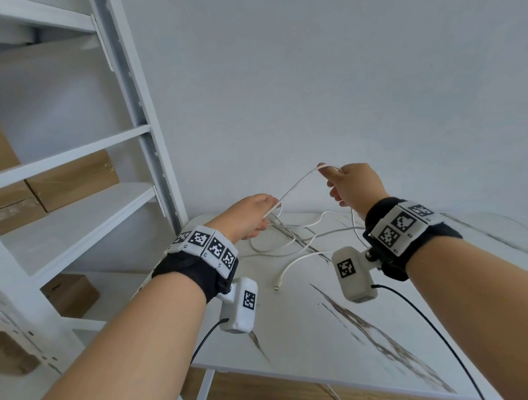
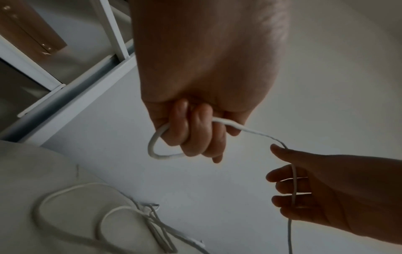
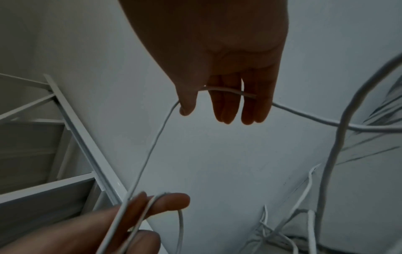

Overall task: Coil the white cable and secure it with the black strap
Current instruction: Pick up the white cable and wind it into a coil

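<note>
White cable (image 1: 296, 185) taut between left hand (image 1: 251, 214) and right hand (image 1: 353, 185) thumb

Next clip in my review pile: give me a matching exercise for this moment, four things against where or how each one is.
Things:
1. left hand
2. right hand
3. plug end
4. cardboard boxes

Places or states:
A. sitting on the shelves
B. lying on the table
C. fingers curled round a loop of the white cable
D. cable draped across nearly straight fingers

Pairs: 1-C; 2-D; 3-B; 4-A
</note>
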Demonstrator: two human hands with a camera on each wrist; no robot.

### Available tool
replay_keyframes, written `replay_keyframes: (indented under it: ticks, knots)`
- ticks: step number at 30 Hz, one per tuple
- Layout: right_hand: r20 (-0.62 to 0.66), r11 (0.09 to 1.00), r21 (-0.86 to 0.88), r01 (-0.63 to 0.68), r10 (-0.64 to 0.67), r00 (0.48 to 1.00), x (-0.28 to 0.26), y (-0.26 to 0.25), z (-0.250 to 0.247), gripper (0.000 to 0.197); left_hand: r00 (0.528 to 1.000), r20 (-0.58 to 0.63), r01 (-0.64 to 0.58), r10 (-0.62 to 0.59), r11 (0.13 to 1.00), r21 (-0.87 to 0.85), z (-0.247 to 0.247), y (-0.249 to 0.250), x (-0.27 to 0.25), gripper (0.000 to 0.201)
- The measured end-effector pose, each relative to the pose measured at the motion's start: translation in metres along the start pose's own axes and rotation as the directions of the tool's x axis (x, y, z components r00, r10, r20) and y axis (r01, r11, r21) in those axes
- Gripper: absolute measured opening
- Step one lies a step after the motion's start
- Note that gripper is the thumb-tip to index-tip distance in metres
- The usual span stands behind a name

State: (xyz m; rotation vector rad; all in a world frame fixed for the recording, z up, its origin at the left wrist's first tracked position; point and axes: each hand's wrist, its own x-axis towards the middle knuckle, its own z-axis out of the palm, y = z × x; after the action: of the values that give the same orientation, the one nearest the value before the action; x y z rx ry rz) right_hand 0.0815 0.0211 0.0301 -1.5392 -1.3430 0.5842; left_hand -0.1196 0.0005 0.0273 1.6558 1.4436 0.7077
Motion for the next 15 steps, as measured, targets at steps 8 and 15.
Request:
replay_keyframes:
  ticks: [8, 15]
  knots:
    - [-0.079, 0.998, 0.016, -0.065, 0.066, 0.995, 0.008, 0.002, -0.005, 0.011, 0.940, 0.338, -0.014, 0.051, 0.994, -0.113, -0.006, -0.001, -0.008, 0.064]
    - [0.040, 0.990, -0.114, -0.080, 0.085, 0.996, 0.003, 0.013, 0.009, 0.011, 0.883, 0.418, -0.035, 0.212, 0.919, -0.392, -0.014, 0.005, -0.013, 0.046]
